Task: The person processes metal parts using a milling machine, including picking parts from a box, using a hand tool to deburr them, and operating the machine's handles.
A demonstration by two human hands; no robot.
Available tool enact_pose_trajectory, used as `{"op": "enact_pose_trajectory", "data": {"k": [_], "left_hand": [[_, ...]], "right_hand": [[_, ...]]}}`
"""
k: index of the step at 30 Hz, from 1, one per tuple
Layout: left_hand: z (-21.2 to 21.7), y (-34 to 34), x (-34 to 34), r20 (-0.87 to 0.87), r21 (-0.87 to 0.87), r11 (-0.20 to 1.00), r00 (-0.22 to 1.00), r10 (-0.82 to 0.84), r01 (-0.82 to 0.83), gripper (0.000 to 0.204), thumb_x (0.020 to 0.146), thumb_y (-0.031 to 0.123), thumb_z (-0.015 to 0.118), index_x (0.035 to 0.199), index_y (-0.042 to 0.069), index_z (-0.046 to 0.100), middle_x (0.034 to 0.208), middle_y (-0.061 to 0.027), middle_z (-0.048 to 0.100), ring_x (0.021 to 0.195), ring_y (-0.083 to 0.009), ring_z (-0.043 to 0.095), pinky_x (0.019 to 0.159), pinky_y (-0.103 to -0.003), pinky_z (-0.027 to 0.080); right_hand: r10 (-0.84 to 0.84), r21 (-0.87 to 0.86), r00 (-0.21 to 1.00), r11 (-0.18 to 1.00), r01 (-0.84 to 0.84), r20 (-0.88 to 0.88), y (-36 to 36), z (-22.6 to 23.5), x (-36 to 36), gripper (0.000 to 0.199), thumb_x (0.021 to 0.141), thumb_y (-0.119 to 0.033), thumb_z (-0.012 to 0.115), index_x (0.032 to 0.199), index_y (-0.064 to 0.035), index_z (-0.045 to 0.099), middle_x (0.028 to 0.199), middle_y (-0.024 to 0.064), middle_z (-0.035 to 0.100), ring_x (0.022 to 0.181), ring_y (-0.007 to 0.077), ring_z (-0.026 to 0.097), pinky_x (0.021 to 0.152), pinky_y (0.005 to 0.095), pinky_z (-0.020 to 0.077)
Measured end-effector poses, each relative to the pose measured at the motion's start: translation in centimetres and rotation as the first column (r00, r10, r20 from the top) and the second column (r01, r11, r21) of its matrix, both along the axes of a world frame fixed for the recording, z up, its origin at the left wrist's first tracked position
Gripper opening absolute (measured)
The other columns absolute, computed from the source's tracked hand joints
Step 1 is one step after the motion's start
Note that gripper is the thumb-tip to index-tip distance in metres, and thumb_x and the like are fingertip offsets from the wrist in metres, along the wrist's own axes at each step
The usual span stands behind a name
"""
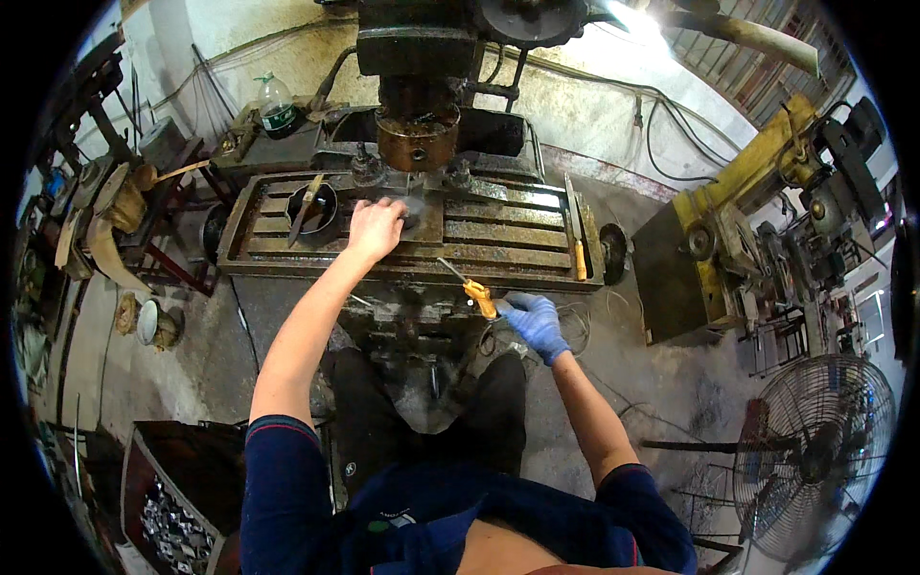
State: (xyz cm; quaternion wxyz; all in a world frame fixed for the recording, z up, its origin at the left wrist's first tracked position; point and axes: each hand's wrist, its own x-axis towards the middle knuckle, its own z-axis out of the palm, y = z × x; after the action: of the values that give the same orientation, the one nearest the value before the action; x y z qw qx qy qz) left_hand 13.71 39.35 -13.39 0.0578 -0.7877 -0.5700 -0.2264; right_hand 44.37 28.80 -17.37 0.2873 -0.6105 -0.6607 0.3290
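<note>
My bare left hand [377, 228] reaches over the slotted milling machine table [498, 233]. Its fingers are bent, and a blurred grey piece [413, 211] shows at their tips, under the machine's round cutter head [418, 140]; I cannot make out what the piece is. In a blue glove, my right hand [536, 324] grips a yellow air blow gun [479, 297] in front of the table's near edge. The thin metal nozzle points up and left toward the table. Left of my left hand stands a dark round pot [324, 213] with a brush [307, 207] lying across it.
A yellow-handled tool [579, 251] lies at the table's right end. Behind on the left is a clear plastic bottle [277, 107]. A bin of metal pieces [177, 527] stands lower left, a large fan [815, 458] lower right, and a yellow machine [682, 273] to the right.
</note>
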Motion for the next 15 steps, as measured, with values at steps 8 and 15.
{"op": "enact_pose_trajectory", "data": {"k": [8, 15], "left_hand": [[-0.9, 4.3, 1.2, 0.073, 0.02, 1.0, 0.997, 0.004, -0.006, 0.014, 0.073, 0.016, 0.057, 0.085, 0.011, 0.062, 0.079, -0.0103, 0.063, 0.075, -0.0268, 0.061, 0.072, -0.04, 0.043], [-0.9, 5.4, 2.2, 0.125, 0.004, 0.99, 0.982, 0.143, -0.144, 0.022, 0.073, 0.023, 0.062, 0.087, 0.007, 0.061, 0.08, -0.0135, 0.063, 0.074, -0.031, 0.061, 0.068, -0.042, 0.048]], "right_hand": [[-0.093, 0.097, 0.993, 0.992, 0.085, 0.077, -2.4, 3.2, 4.6, 0.033, 0.074, -0.028, 0.067, 0.09, 0.0007, 0.066, 0.081, 0.0161, 0.066, 0.072, 0.0203, 0.064, 0.066, 0.0294, 0.0486], [-0.217, 0.208, 0.974, 0.952, 0.226, -0.062, -2.0, 9.0, 8.2, 0.025, 0.074, -0.017, 0.07, 0.089, 0.0026, 0.065, 0.077, 0.0078, 0.066, 0.07, 0.0116, 0.058, 0.066, 0.026, 0.0471]]}}
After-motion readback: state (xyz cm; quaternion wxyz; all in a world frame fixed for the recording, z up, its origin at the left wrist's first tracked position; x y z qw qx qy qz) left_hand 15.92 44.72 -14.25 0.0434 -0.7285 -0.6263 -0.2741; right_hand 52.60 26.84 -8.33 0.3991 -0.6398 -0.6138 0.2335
